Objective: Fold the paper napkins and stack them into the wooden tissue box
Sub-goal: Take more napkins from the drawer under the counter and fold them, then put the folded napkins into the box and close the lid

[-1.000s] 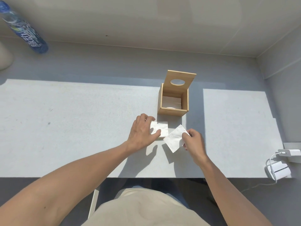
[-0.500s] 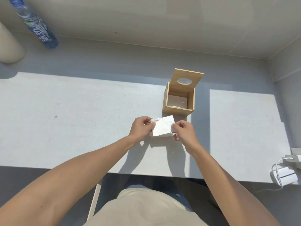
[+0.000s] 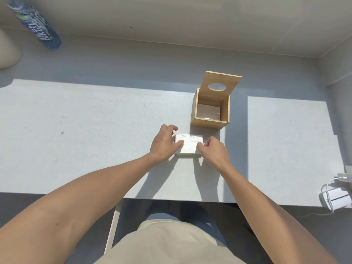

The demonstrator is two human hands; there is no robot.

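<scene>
now both hands work at a small pile of white napkins lying flat on the grey table, just to the near side of centre. the left hand rests on the pile's 9 o'clock edge, thumb laid across the top sheet and fingers curled loosely past the far corner. the right hand sits at the 3 o'clock edge, fingers bent in and pinching the top sheet's side; how firmly it grips cannot be told.

at about 1 o'clock from the pile, close but apart from it, stands the wooden box, open at the top. its lid, which has an oval hole, stands tilted up at the far side. a few white napkins already lie flat at the bottom inside.

far off at 10 o'clock a blue plastic bottle stands near the wall. at 4 o'clock, by the table's right edge, lies a white charger with its cable coiled.
</scene>
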